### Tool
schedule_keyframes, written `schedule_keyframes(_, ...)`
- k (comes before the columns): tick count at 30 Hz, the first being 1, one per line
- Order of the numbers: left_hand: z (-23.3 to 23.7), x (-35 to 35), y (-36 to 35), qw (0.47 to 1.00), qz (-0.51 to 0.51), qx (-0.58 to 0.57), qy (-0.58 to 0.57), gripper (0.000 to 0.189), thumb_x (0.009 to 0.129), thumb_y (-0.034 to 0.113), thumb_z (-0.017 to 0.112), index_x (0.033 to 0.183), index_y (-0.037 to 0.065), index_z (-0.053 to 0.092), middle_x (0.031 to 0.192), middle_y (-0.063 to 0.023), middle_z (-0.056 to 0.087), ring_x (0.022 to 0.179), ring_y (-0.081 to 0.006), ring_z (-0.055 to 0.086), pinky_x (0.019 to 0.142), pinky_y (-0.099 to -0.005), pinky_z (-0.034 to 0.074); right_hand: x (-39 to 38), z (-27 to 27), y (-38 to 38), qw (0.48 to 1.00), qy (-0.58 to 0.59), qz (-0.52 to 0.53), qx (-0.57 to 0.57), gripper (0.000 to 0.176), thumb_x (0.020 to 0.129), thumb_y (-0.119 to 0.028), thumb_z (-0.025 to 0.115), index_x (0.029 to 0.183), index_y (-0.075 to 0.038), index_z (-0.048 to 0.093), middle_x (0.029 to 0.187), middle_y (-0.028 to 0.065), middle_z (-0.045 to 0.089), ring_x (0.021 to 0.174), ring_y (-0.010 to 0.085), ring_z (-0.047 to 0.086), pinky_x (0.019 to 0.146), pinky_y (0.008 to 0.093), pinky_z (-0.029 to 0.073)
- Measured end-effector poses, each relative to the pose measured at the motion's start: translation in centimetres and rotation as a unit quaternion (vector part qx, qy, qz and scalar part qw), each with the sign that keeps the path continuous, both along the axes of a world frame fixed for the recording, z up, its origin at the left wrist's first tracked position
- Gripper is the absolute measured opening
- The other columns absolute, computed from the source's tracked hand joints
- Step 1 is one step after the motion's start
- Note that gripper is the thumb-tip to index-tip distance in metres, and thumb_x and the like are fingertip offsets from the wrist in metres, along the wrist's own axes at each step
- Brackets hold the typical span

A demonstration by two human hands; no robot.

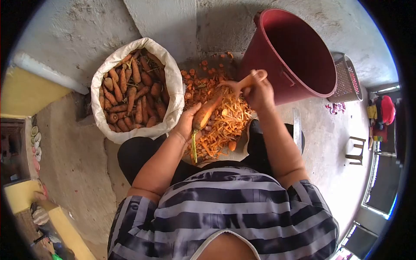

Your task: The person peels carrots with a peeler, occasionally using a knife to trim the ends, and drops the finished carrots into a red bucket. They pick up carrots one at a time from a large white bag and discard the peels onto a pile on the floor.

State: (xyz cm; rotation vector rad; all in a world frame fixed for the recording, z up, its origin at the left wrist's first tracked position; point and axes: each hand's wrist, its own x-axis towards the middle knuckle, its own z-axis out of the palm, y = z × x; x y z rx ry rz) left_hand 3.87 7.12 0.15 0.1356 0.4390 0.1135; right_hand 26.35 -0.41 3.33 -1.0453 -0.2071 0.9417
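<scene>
A partly peeled carrot [206, 113] with a green stem lies in my left hand [186, 122], its fingers wrapped round the stem end and its tip pointing up and right. My right hand [261, 94] grips an orange-handled peeler [246, 82], whose head is at the carrot's tip. Beneath both hands spreads a heap of orange peelings [229, 123] with small carrot pieces. To the left stands a white sack [175, 86] with its rim rolled down, full of unpeeled carrots [136, 71].
A large dark red bin [277, 73] stands at the upper right, with a perforated basket [348, 78] beside it. A small stool [356, 150] is farther right. Footwear [37, 145] lines the left side. Part of another person [47, 245] shows at the lower left.
</scene>
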Motion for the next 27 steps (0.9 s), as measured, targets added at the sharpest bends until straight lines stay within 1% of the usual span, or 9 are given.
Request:
schedule_keyframes(6, -0.7, 0.3, -0.4, 0.99, 0.01, 0.137, 0.032, 0.033, 0.089, 0.019, 0.036, 0.11, -0.004, 0.046, 0.086, -0.011, 0.058, 0.064, -0.0156, 0.061, 0.053, -0.0258, 0.055, -6.7, 0.4, 0.0, 0.951, -0.044, 0.303, 0.048, 0.017, 0.087, -0.02, 0.055, 0.09, -0.006, 0.046, 0.07, 0.0094, 0.057, 0.051, 0.0143, 0.055, 0.041, 0.0225, 0.044)
schedule_keyframes(10, -0.8, 0.2, -0.2, 0.996, 0.01, 0.091, -0.017, 0.034, 0.09, 0.024, 0.037, 0.11, -0.001, 0.048, 0.086, -0.011, 0.057, 0.07, -0.0169, 0.059, 0.055, -0.0272, 0.05, -5.3, -0.8, 1.0, 0.959, 0.048, 0.278, 0.031, 0.016, 0.085, -0.017, 0.058, 0.088, -0.005, 0.047, 0.066, 0.0077, 0.057, 0.044, 0.0135, 0.054, 0.04, 0.0232, 0.043)
schedule_keyframes(14, -0.6, -0.2, -0.1, 0.999, -0.028, 0.02, -0.033, 0.036, 0.09, 0.03, 0.04, 0.115, 0.004, 0.046, 0.088, -0.0094, 0.049, 0.072, -0.0158, 0.047, 0.056, -0.0258, 0.041, 0.7, -3.6, 1.9, 0.992, 0.005, 0.125, 0.002, 0.012, 0.084, -0.012, 0.056, 0.089, -0.004, 0.049, 0.074, 0.0088, 0.055, 0.056, 0.0187, 0.055, 0.05, 0.0296, 0.046)
schedule_keyframes(15, -0.1, -0.4, -0.2, 0.999, -0.033, 0.013, -0.034, 0.037, 0.091, 0.03, 0.04, 0.117, 0.004, 0.044, 0.088, -0.0091, 0.048, 0.072, -0.0153, 0.046, 0.056, -0.0258, 0.041, 2.9, -4.1, 1.8, 0.999, 0.001, 0.003, -0.04, 0.013, 0.082, -0.011, 0.06, 0.089, -0.005, 0.051, 0.075, 0.0079, 0.054, 0.062, 0.0177, 0.055, 0.052, 0.0302, 0.047)
schedule_keyframes(16, 0.3, -0.5, -0.2, 0.999, -0.039, 0.006, -0.036, 0.038, 0.091, 0.03, 0.04, 0.118, 0.004, 0.043, 0.088, -0.0088, 0.047, 0.071, -0.0149, 0.044, 0.056, -0.0257, 0.041, 4.1, -3.6, 1.7, 0.964, -0.155, -0.09, -0.196, 0.014, 0.082, -0.016, 0.062, 0.087, -0.005, 0.056, 0.076, 0.0075, 0.058, 0.059, 0.015, 0.055, 0.052, 0.0274, 0.047)
schedule_keyframes(18, 0.7, -0.4, 0.0, 0.999, -0.027, -0.011, -0.031, 0.04, 0.09, 0.029, 0.042, 0.122, 0.005, 0.039, 0.088, -0.0087, 0.046, 0.071, -0.0145, 0.045, 0.054, -0.0241, 0.04, 8.4, -6.4, 0.3, 0.943, -0.131, -0.159, -0.26, 0.014, 0.082, -0.016, 0.062, 0.086, -0.005, 0.055, 0.074, 0.0053, 0.057, 0.059, 0.0144, 0.054, 0.051, 0.0266, 0.046)
schedule_keyframes(20, 0.5, -0.3, 0.2, 0.999, -0.01, -0.028, -0.03, 0.04, 0.09, 0.03, 0.043, 0.122, 0.005, 0.039, 0.088, -0.0092, 0.046, 0.071, -0.0144, 0.045, 0.054, -0.0239, 0.04, 5.9, -4.1, 0.0, 0.97, -0.119, -0.172, -0.127, 0.011, 0.084, -0.015, 0.059, 0.084, -0.006, 0.052, 0.07, 0.0038, 0.053, 0.055, 0.0132, 0.051, 0.049, 0.0254, 0.045)
schedule_keyframes(24, -1.2, 0.2, 0.3, 1.0, -0.01, 0.016, -0.006, 0.037, 0.091, 0.032, 0.039, 0.111, 0.002, 0.047, 0.084, -0.0099, 0.054, 0.068, -0.0162, 0.052, 0.055, -0.0263, 0.044, -3.2, 1.1, -0.4, 0.997, -0.016, 0.075, 0.01, 0.01, 0.086, -0.015, 0.055, 0.087, -0.007, 0.049, 0.067, 0.0046, 0.053, 0.05, 0.0119, 0.05, 0.044, 0.0217, 0.042)
schedule_keyframes(27, -2.6, 0.1, 0.5, 0.979, -0.062, 0.19, 0.03, 0.036, 0.092, 0.033, 0.038, 0.106, 0.003, 0.051, 0.082, -0.01, 0.057, 0.068, -0.0156, 0.054, 0.054, -0.0262, 0.043, -6.3, -0.3, -0.2, 0.966, 0.05, 0.242, 0.082, 0.011, 0.086, -0.013, 0.054, 0.089, -0.005, 0.046, 0.07, 0.0092, 0.057, 0.049, 0.0156, 0.056, 0.042, 0.0238, 0.047)
